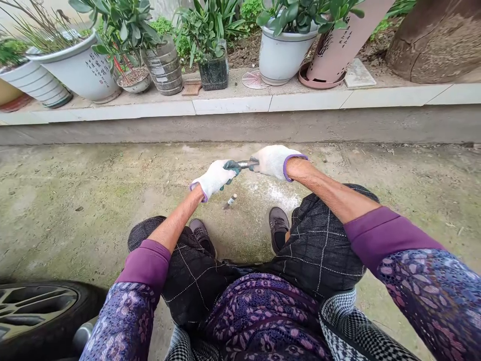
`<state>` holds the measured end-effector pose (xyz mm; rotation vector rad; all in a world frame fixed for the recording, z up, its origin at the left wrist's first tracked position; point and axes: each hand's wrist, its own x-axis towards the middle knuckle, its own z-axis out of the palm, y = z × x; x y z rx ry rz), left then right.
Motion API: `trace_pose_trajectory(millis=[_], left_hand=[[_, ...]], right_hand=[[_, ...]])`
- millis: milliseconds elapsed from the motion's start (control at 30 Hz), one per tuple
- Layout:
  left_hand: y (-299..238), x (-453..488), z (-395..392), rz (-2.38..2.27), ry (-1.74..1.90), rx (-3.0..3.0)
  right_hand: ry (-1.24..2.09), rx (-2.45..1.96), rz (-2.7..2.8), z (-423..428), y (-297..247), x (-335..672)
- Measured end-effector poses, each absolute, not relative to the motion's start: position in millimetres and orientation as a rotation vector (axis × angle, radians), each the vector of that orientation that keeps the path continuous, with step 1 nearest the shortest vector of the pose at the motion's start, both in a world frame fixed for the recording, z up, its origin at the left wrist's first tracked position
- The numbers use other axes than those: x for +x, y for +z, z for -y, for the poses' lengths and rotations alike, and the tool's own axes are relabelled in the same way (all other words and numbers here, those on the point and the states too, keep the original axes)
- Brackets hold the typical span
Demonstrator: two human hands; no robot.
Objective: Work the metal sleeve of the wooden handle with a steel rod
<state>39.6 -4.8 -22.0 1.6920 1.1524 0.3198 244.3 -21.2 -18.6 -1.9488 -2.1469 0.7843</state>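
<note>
Where the head view shows both hands raised above the knees, the slim tool with a dark green grip and a grey metal shaft spans the gap between them, held level and clear of the floor.

- Left hand, in a white knit glove with a purple cuff: fingers wrapped tight around the green grip at the tool's 8 o'clock end.
- Right hand, gloved alike: fingers closed over the shaft at the 3 o'clock end.

The tool looks rigid, light and narrow. The bare metal is probably slick, so the moulded grip is the surer hold, and the knit gloves add friction.

A small grey cylindrical piece lies at 6 o'clock of the tool on the rough, mossy concrete floor. Glazed white plant pots stand on a tiled ledge at 12 o'clock.
</note>
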Motion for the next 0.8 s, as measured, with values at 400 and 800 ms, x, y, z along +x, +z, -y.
trace_pose_trajectory(millis=[400, 800], left_hand=[[-16, 24, 5, -1.025, 0.567, 1.410], [-11, 15, -4, -0.972, 0.299, 1.783]], right_hand=[[1.014, -1.858, 1.743, 34, 15, 230], [1.807, -1.446, 2.019, 49, 14, 251]])
